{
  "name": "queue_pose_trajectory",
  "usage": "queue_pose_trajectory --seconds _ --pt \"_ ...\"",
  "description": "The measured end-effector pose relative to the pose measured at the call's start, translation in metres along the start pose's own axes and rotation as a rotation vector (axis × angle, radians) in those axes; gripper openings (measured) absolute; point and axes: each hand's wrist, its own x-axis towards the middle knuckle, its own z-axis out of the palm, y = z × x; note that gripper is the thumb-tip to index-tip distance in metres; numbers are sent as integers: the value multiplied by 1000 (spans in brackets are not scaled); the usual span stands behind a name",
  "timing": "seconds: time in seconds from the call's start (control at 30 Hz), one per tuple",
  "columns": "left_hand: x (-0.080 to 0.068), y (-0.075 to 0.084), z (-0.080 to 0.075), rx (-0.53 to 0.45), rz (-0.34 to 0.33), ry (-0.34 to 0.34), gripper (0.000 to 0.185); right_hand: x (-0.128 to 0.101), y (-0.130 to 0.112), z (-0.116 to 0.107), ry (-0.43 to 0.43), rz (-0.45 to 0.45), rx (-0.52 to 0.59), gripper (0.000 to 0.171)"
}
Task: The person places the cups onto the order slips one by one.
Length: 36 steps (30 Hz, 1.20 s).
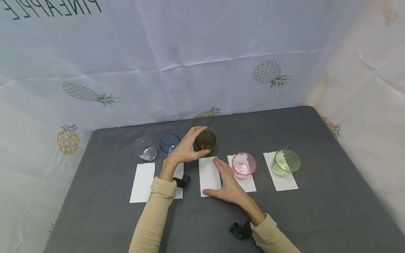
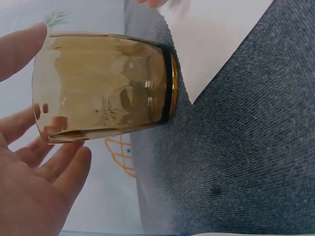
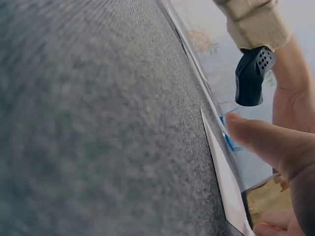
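Note:
My left hand (image 1: 187, 147) is spread around the rim of an amber glass (image 1: 205, 141) standing at the back of the table. In the left wrist view the thumb (image 2: 24, 46) lies by one side of the rim and the fingers reach round the other side, loosely extended. Just in front of that glass lies a white paper sheet (image 1: 208, 177). My right hand (image 1: 228, 182) is spread over its right side, fingertips at the far edge and thumb near the front edge. In the right wrist view the right thumb (image 3: 261, 137) stands out straight above the sheet.
A clear glass (image 1: 144, 149) and a blue glass (image 1: 169, 142) stand left of the amber one. A pink glass (image 1: 244, 165) and a green glass (image 1: 286, 162) stand on sheets at the right. Another sheet (image 1: 142, 182) lies at the left of the grey table (image 1: 104, 196).

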Motion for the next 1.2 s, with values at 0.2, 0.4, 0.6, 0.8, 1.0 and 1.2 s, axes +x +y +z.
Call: queue_pose_trajectory --seconds 0.2,0.4,0.6,0.8,1.0,1.2 --pt "0 -1 2 1 -27 -4 79 1 2 -1 -27 16 -22 108" --pt "0 -3 4 15 -53 -18 79 3 2 -1 -54 28 -41 108" --pt "0 -3 5 6 -64 -27 78 5 -1 -1 -84 64 -51 109" --pt "1 -2 5 3 -73 -22 80 5 -3 -3 -94 85 -58 110" --pt "1 -1 6 4 -99 -14 81 6 -2 -3 -88 82 -64 110" --pt "0 -3 8 0 -106 11 79 6 -1 -2 -93 82 -58 111"
